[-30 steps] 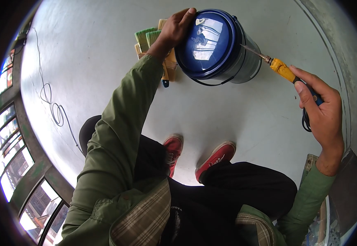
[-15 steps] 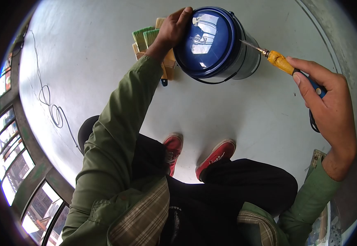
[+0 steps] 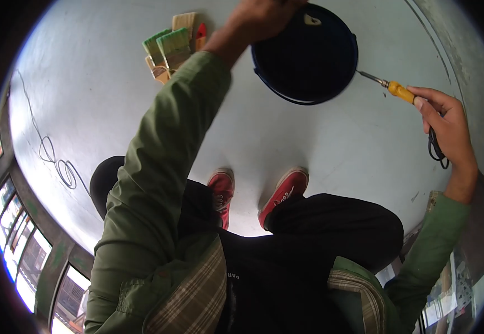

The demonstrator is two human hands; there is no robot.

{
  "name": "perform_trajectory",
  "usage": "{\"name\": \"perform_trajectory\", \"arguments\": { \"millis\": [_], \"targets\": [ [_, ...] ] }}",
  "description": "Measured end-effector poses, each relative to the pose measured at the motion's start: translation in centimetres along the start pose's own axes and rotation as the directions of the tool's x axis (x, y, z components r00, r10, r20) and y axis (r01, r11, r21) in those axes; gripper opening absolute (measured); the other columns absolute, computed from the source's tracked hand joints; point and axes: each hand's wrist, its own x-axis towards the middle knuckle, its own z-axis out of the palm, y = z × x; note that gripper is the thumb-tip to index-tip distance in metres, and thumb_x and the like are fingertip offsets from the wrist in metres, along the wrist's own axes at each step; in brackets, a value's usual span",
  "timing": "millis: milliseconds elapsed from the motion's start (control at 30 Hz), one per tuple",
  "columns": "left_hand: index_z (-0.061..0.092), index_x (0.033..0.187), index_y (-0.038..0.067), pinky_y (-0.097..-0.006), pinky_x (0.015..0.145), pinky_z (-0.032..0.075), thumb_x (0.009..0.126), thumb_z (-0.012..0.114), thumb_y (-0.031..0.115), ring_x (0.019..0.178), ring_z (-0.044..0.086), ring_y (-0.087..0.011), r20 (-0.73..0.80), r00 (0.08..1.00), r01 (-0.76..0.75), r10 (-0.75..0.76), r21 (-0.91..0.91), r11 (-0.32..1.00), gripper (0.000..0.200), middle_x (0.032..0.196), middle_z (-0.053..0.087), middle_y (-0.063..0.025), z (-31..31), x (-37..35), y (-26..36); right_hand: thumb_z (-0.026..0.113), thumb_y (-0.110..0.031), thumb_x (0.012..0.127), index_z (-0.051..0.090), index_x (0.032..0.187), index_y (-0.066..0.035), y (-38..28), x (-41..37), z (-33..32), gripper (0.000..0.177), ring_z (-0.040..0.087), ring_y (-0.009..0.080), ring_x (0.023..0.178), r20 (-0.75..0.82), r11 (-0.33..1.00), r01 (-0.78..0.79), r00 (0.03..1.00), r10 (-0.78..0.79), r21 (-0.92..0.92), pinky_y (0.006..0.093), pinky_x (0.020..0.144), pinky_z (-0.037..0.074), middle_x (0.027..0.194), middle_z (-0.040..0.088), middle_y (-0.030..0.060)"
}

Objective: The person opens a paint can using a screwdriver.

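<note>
My left hand [image 3: 264,19] grips the far left rim of a dark blue bucket [image 3: 306,61], its fingers partly cut off by the frame's top edge. The bucket's round top faces me and looks nearly black, with a pale mark near its far rim. A thin handle curves along the near edge. My right hand [image 3: 445,119] is closed around a soldering iron [image 3: 400,92] with a yellow handle, pointing left. Its metal tip is right at the bucket's right side. A black cord loops below my right hand.
Several paintbrushes [image 3: 169,47], some with green bristles, lie on the pale floor [image 3: 242,133] left of the bucket. A thin cable [image 3: 58,161] coils at the far left. My red shoes [image 3: 284,195] are below the bucket. Windows [image 3: 16,234] line the left side.
The bucket has turned and shifted slightly right, and its shiny top now looks dark. The soldering iron has moved right and down with its tip still by the bucket's side. More paintbrushes show.
</note>
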Motion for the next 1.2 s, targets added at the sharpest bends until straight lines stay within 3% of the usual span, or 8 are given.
{"name": "perform_trajectory", "arguments": {
  "millis": [200,367,467,600,867,1000,1067,1200],
  "targets": [
    [0.062,0.091,0.000,-0.0452,0.077,0.049,0.100,0.044,0.047,0.081,0.065,-0.0382,0.029,0.992,0.123,-0.125,0.045,0.991,0.052,0.083,0.064,-0.0250,0.4,0.0,0.2,0.062,-0.022,0.097,0.067,0.121,-0.005,5.8,-1.7,4.3,0.030,0.039,0.0017,0.053,-0.122,0.967,0.018,0.992,0.013,0.253,0.0189,0.052,0.030,0.058,0.045,-0.0065],
    [0.063,0.096,0.000,-0.0410,0.076,0.050,0.099,0.048,0.050,0.079,0.065,-0.0322,0.018,0.969,0.243,-0.246,0.102,0.965,0.052,0.085,0.066,-0.0201,0.9,-0.5,1.7,0.064,-0.024,0.096,0.068,0.120,-0.010,5.6,-1.7,4.0,0.029,0.039,0.0011,0.051,-0.126,0.997,0.051,0.991,-0.043,0.059,0.0201,0.047,0.028,0.057,0.045,-0.0077],
    [0.063,0.102,0.001,-0.0387,0.076,0.051,0.098,0.054,0.047,0.080,0.065,-0.0264,-0.017,1.000,-0.014,0.016,0.090,0.996,0.046,0.088,0.067,-0.0160,1.3,-0.5,0.7,0.067,-0.021,0.093,0.070,0.114,-0.009,3.0,-1.5,2.9,0.024,0.045,0.0077,0.046,-0.134,0.992,0.116,0.984,-0.122,-0.052,0.0255,0.046,0.034,0.054,0.049,-0.0018],
    [0.064,0.107,0.002,-0.0331,0.077,0.051,0.097,0.058,0.044,0.084,0.064,-0.0180,0.098,0.988,0.131,-0.123,-0.074,0.989,0.043,0.092,0.068,-0.0106,1.0,-0.6,1.3,0.064,-0.021,0.096,0.067,0.121,-0.008,4.1,-0.6,2.2,0.028,0.039,0.0019,0.050,-0.077,0.993,0.121,0.990,-0.121,0.001,0.0193,0.045,0.030,0.064,0.056,-0.0034],
    [0.064,0.110,0.005,-0.0329,0.084,0.051,0.096,0.060,0.042,0.091,0.062,-0.0187,0.110,0.982,0.166,-0.152,-0.137,0.977,0.040,0.094,0.067,-0.0091,1.4,0.1,-0.7,0.068,-0.007,0.090,0.067,0.116,-0.002,1.0,-1.4,2.7,0.026,0.068,0.0168,0.070,-0.086,0.893,0.340,0.921,-0.379,-0.295,0.0271,0.060,0.052,0.089,0.072,0.0133],
    [0.065,0.118,0.008,-0.0293,0.088,0.050,0.098,0.055,0.048,0.097,0.066,-0.0169,0.058,0.989,0.135,-0.139,0.073,0.988,0.046,0.104,0.070,-0.0096,1.4,-0.1,-1.6,0.069,-0.004,0.088,0.068,0.110,-0.001,-0.2,-1.9,2.9,0.023,0.072,0.0236,0.075,-0.079,0.852,0.349,0.909,-0.409,-0.389,0.0308,0.059,0.054,0.092,0.072,0.0171],
    [0.065,0.119,0.009,-0.0294,0.090,0.050,0.097,0.057,0.047,0.100,0.066,-0.0173,0.088,0.981,0.169,-0.172,0.040,0.985,0.045,0.107,0.070,-0.0095,1.2,-0.2,-1.7,0.067,-0.006,0.090,0.067,0.112,-0.001,1.6,-1.4,3.2,0.023,0.066,0.0154,0.064,-0.120,0.861,0.367,0.895,-0.430,-0.352,0.0261,0.052,0.048,0.086,0.072,0.0125],
    [0.066,0.115,0.010,-0.0303,0.086,0.052,0.095,0.059,0.049,0.098,0.067,-0.0182,0.074,0.990,0.119,-0.123,0.057,0.991,0.045,0.100,0.071,-0.0093,1.4,-0.1,-1.3,0.064,-0.012,0.095,0.065,0.118,-0.004,3.8,-0.9,3.2,0.025,0.040,0.0033,0.054,-0.112,0.966,0.183,0.980,-0.164,0.180,0.0195,0.048,0.034,0.076,0.065,0.0015]
  ]
}}
